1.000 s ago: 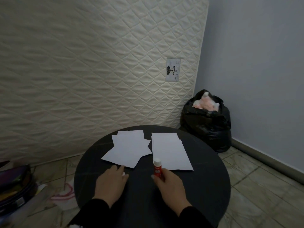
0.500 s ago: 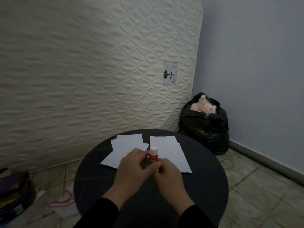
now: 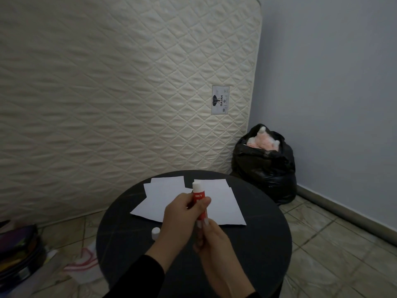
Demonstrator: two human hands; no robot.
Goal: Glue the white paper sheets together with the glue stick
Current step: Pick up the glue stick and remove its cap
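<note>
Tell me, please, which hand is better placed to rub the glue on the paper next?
Probably the left hand: it grips the red body of the glue stick and can carry it to the paper sheets. The right hand only pinches the bottom end. The cap already stands on the table.

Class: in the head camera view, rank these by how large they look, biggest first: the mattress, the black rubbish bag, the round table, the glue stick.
1. Mattress, by far the largest.
2. Round table.
3. Black rubbish bag; it stands farther back, so its true size against the table is unsure.
4. Glue stick, smallest.
</note>
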